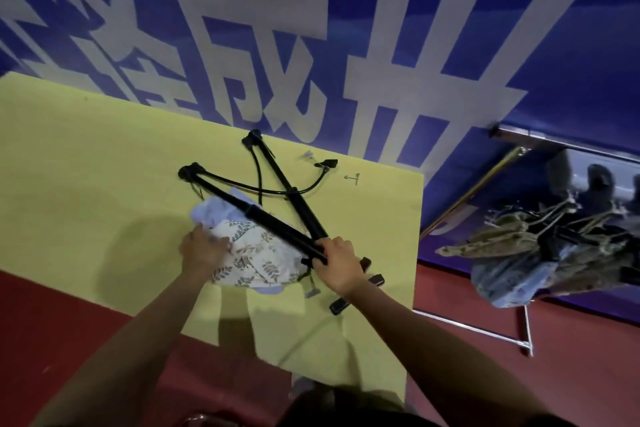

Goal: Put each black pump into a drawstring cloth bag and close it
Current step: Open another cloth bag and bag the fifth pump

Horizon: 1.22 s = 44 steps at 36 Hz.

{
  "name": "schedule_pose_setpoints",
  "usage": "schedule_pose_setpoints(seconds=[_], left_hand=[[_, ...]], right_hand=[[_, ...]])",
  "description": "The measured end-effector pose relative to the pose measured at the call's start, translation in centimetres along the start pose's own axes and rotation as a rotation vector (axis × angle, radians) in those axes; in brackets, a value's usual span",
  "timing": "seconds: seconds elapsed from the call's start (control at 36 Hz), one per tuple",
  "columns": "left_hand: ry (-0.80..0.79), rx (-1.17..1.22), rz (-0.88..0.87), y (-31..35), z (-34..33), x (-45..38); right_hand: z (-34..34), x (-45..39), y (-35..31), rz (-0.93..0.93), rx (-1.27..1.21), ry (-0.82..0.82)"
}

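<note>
Two long black pumps lie crossed on the yellow table [86,156]. One pump [242,208] runs from upper left down to my right hand [337,262], which is shut on its near end. The second pump [287,184] lies beneath it, with its black hose [304,189] curling right. A white leaf-print drawstring bag [256,253] lies under the held pump, over a pale blue cloth [214,210]. My left hand [204,246] presses on the bag's left edge, fingers gripping the cloth.
Dark pump handles [375,279] lie near the table's right edge. A small metal pin [353,178] lies at the far right of the table. On the right, a metal-framed rack [526,322] holds a heap of bagged pumps [540,253]. A blue banner fills the background.
</note>
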<state>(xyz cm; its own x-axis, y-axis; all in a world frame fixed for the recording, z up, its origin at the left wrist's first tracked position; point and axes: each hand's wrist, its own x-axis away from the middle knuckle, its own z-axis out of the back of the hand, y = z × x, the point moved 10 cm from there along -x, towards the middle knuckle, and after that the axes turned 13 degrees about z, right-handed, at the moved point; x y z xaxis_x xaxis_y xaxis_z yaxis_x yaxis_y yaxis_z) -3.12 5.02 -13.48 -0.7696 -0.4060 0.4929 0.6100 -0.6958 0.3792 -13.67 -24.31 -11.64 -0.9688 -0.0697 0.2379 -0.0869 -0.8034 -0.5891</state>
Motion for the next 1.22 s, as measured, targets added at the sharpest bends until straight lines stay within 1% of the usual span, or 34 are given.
schedule_pose_setpoints(seconds=[0.06, 0.14, 0.19, 0.25, 0.31, 0.39, 0.47, 0.53, 0.58, 0.64, 0.69, 0.75, 0.83, 0.89, 0.94, 1.03, 1.11, 1.17, 1.22], left_hand=[[-0.075, 0.016, 0.023, -0.5, -0.8, -1.5], [-0.194, -0.059, -0.004, -0.5, -2.0, -1.8], [-0.193, -0.056, -0.064, 1.0, -1.7, -0.6], [-0.138, -0.034, -0.156, 3.3, -0.9, 1.0], [-0.133, 0.070, -0.234, 5.7, -0.4, 2.9], [-0.256, 0.296, -0.354, 9.7, 0.8, 6.5], [-0.401, 0.499, -0.366, 13.0, 3.1, 9.9], [-0.464, 0.575, -0.374, 14.7, 4.6, 11.5], [-0.500, 0.608, -0.411, 16.2, 6.1, 13.3], [-0.512, 0.648, -0.440, 17.2, 7.3, 14.9], [-0.485, 0.691, -0.445, 17.6, 8.2, 16.0], [-0.451, 0.757, -0.420, 17.6, 8.6, 16.3], [-0.417, 0.906, -0.316, 16.7, 8.4, 16.0], [-0.399, 0.948, -0.264, 16.1, 8.0, 16.0], [-0.396, 0.930, -0.256, 15.6, 7.5, 15.8], [-0.380, 0.908, -0.171, 13.9, 6.0, 14.9], [-0.340, 0.850, -0.093, 12.4, 4.9, 13.6], [-0.330, 0.812, -0.057, 11.8, 4.3, 12.6], [-0.329, 0.778, -0.042, 11.5, 4.0, 11.5]], right_hand=[[-0.1, -0.6, 0.4, -0.030, 0.054, -0.028], [-0.6, -0.9, 2.2, -0.111, 0.128, -0.117], [-0.7, -0.9, 2.8, -0.127, 0.154, -0.133], [-0.6, -1.0, 2.5, -0.106, 0.198, -0.130], [-0.5, -1.2, 2.3, -0.087, 0.247, -0.135], [0.0, -1.2, 2.7, -0.109, 0.259, -0.138], [0.5, -1.2, 3.2, -0.145, 0.198, -0.184], [0.4, -1.3, 3.3, -0.148, 0.131, -0.231], [0.9, -1.5, 3.4, -0.150, -0.001, -0.228], [2.3, -1.9, 2.3, -0.134, -0.211, -0.170], [4.4, -2.2, 0.5, -0.109, -0.531, -0.051], [6.2, -2.1, -0.6, -0.160, -0.914, 0.069], [7.8, -1.9, -1.8, -0.245, -1.418, 0.143], [9.2, -2.0, -2.2, -0.239, -1.601, 0.171], [10.4, -2.3, -2.4, -0.187, -1.689, 0.177], [11.4, -2.6, -2.3, -0.130, -1.721, 0.139], [12.5, -1.7, -3.0, -0.008, -1.501, 0.104], [13.4, -0.9, -2.8, 0.016, -1.310, 0.133], [13.9, -0.3, -2.5, 0.022, -1.191, 0.146]])
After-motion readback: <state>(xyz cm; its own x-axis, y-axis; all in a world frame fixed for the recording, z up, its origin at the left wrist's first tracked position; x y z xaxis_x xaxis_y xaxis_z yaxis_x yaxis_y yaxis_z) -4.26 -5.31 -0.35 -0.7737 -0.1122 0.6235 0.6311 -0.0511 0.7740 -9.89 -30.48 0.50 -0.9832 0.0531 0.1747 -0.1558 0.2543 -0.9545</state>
